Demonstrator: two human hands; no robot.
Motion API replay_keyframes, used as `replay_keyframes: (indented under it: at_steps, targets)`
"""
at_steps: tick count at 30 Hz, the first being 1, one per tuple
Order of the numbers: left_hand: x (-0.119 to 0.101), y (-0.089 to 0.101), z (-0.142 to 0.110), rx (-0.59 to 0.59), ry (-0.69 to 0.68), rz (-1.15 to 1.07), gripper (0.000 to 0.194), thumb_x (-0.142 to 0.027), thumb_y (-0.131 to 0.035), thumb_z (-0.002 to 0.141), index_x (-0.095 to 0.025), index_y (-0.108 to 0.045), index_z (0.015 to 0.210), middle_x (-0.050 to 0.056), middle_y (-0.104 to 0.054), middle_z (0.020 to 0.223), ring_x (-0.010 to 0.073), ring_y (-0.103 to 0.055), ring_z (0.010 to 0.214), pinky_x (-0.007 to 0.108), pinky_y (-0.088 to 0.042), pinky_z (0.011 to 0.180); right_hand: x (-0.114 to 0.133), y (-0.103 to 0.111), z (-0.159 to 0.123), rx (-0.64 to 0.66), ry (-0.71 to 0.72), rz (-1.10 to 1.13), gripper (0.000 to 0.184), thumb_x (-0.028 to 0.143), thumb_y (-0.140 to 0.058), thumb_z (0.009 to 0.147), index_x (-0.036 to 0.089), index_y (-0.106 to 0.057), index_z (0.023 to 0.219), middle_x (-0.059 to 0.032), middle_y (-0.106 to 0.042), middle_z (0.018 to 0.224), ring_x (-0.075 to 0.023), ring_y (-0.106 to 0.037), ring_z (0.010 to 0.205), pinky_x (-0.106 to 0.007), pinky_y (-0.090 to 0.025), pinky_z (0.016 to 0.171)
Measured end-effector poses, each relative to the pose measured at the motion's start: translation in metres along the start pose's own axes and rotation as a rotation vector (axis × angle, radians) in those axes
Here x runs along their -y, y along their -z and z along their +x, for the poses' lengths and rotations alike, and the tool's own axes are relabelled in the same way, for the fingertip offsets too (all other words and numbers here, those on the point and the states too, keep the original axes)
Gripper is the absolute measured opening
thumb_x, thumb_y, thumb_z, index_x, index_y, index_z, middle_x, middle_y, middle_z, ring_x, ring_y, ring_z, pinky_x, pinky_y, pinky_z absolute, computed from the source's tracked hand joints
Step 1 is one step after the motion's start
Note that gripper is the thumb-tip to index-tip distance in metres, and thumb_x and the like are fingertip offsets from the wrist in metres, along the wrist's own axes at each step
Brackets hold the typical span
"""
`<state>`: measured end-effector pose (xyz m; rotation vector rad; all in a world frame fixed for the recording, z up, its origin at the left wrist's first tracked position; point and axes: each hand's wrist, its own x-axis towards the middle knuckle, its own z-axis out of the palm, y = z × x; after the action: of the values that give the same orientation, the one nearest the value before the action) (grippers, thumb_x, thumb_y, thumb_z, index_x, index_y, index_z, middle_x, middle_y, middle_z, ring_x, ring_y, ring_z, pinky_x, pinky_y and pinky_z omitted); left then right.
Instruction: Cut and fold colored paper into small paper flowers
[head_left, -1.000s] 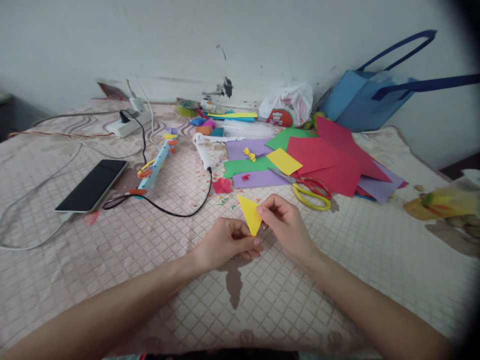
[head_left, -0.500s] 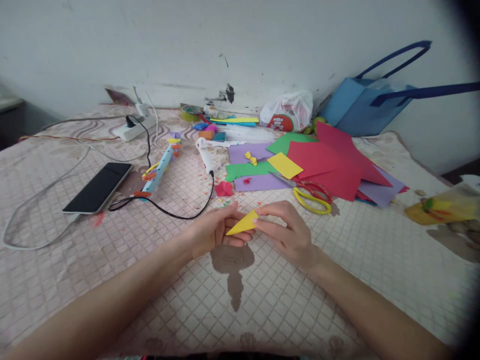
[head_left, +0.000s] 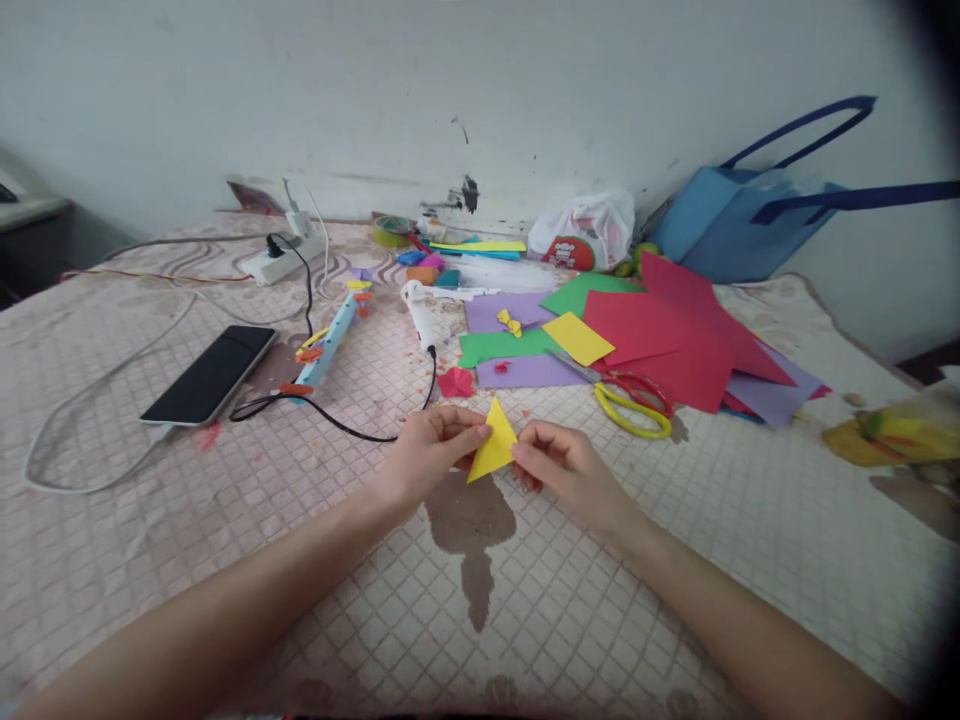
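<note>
Both my hands pinch a small folded yellow paper triangle [head_left: 493, 448] just above the quilted cloth. My left hand [head_left: 431, 452] grips its left edge with thumb and fingers closed. My right hand [head_left: 559, 472] grips its right edge, fingers curled. The triangle stands with one point up. Behind it lie a small red folded paper piece [head_left: 455, 381] and yellow-handled scissors [head_left: 632, 403].
Sheets of red, green, purple and yellow paper [head_left: 660, 335] spread at the back right. A black phone [head_left: 210, 374], a black cable [head_left: 337, 420], a white glue gun [head_left: 418, 309] and a power strip [head_left: 285, 260] lie at the left. A blue bag [head_left: 739, 225] leans on the wall.
The yellow triangle was turned in my fingers: upright, then flat and pointing left, and now point up again. Both hands shifted slightly on it.
</note>
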<state>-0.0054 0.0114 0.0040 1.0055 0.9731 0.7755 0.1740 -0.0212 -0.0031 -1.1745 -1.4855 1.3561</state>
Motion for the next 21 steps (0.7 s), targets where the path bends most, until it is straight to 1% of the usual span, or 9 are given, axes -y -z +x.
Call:
replay_keyframes:
  at_steps: [2,5,8,10,12,16,19,21]
  targets:
    - [0.0016,-0.0001,0.0003,0.009,-0.005,0.007,0.026,-0.032,-0.071,0.07,-0.013,-0.061,0.085,0.002,-0.065,0.073,0.0104,-0.059,0.063,0.023,-0.046,0.059,-0.0016,-0.0015,-0.0001,0.005,-0.007,-0.006,0.024,0.035,-0.056,0.085,0.018,-0.049,0.068,0.0035,-0.05,0.059,-0.0083,-0.044,0.051,-0.022,-0.036,0.048]
    - [0.002,-0.0003,0.0006,0.057,0.0,-0.011,0.027,-0.035,-0.07,0.071,-0.013,-0.061,0.085,0.002,-0.064,0.075,0.0101,-0.058,0.064,0.022,-0.045,0.06,-0.0035,-0.0017,0.0003,0.007,0.006,-0.041,0.023,0.031,-0.054,0.085,0.019,-0.047,0.067,0.0041,-0.048,0.059,-0.0081,-0.042,0.051,-0.022,-0.033,0.047]
    - [0.0008,-0.0007,0.0001,0.111,0.008,-0.037,0.025,-0.036,-0.07,0.071,-0.014,-0.06,0.081,0.0,-0.063,0.073,0.0093,-0.058,0.064,0.022,-0.045,0.061,-0.0042,-0.0012,0.0003,0.069,-0.021,-0.052,0.023,0.029,-0.055,0.084,0.019,-0.046,0.065,0.0043,-0.046,0.058,-0.0078,-0.041,0.051,-0.022,-0.033,0.047]
    - [0.0004,-0.0009,-0.0001,0.097,0.006,-0.042,0.024,-0.034,-0.071,0.07,-0.014,-0.058,0.075,-0.001,-0.062,0.07,0.0091,-0.058,0.062,0.022,-0.045,0.062,-0.0044,-0.0013,-0.0001,0.118,-0.045,-0.04,0.023,0.028,-0.056,0.083,0.018,-0.046,0.065,0.0041,-0.048,0.058,-0.0076,-0.042,0.051,-0.022,-0.033,0.048]
    - [0.0005,-0.0008,0.0003,0.061,0.001,-0.038,0.025,-0.034,-0.072,0.069,-0.014,-0.057,0.07,-0.001,-0.061,0.067,0.0089,-0.057,0.06,0.023,-0.045,0.061,-0.0043,-0.0017,-0.0004,0.137,-0.057,-0.024,0.023,0.028,-0.056,0.082,0.018,-0.046,0.064,0.004,-0.048,0.058,-0.0073,-0.042,0.051,-0.021,-0.034,0.048]
    - [0.0012,0.0,0.0021,0.046,0.02,-0.036,0.031,-0.041,-0.066,0.074,-0.013,-0.056,0.065,0.001,-0.062,0.066,0.0099,-0.058,0.059,0.024,-0.046,0.063,-0.004,-0.0022,0.0005,0.141,-0.083,0.006,0.023,0.028,-0.057,0.082,0.018,-0.046,0.064,0.0043,-0.048,0.056,-0.007,-0.043,0.049,-0.021,-0.033,0.046]
    - [0.001,0.0005,0.0021,0.044,0.03,-0.039,0.036,-0.047,-0.06,0.077,-0.013,-0.057,0.066,0.002,-0.062,0.066,0.0122,-0.059,0.062,0.026,-0.047,0.064,-0.0048,-0.0018,0.0011,0.141,-0.097,0.031,0.023,0.028,-0.057,0.081,0.018,-0.046,0.064,0.0046,-0.048,0.055,-0.0069,-0.043,0.048,-0.02,-0.033,0.046]
    - [0.0008,0.0007,0.0012,0.083,0.033,-0.014,0.038,-0.05,-0.058,0.078,-0.013,-0.06,0.07,0.003,-0.063,0.068,0.0134,-0.06,0.065,0.026,-0.047,0.063,-0.0057,-0.0009,0.0012,0.137,-0.092,0.044,0.023,0.029,-0.057,0.081,0.018,-0.047,0.064,0.0048,-0.048,0.055,-0.0067,-0.042,0.048,-0.02,-0.033,0.045]
